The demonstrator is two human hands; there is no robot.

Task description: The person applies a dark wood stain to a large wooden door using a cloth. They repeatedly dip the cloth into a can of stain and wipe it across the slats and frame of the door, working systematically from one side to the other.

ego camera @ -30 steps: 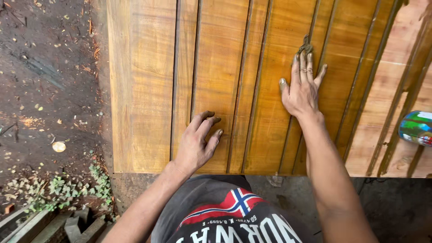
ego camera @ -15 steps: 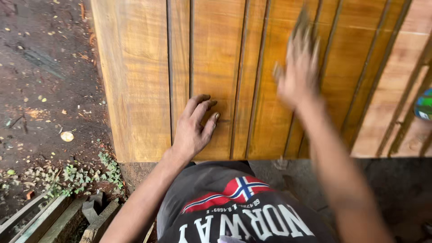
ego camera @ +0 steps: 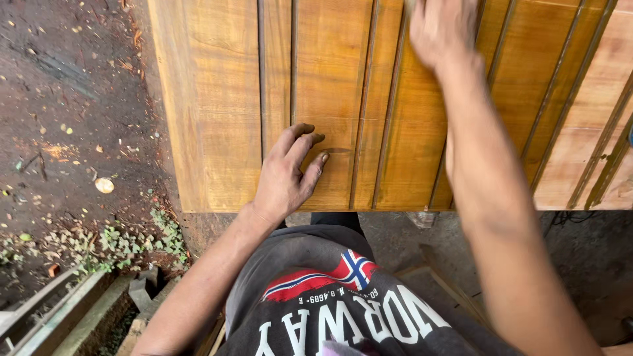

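Rubbing or sanding step, by the look of it. Left hand [ego camera: 285,177] spread flat, grip wide, pressing down on the wooden panel [ego camera: 343,79] close to its near edge. Right hand [ego camera: 440,28] blurred at the far side of the panel; cannot tell whether its grip holds a pad or nothing. Next stroke likely calls for steady downward pressure along the grooves [ego camera: 262,72]. Left of the left hand, panel edge, then dirt ground [ego camera: 72,118]; more boards to the right.

Grooved wood panel [ego camera: 330,79]: glossy amber boards, lying flat, near edge overhanging dirt.
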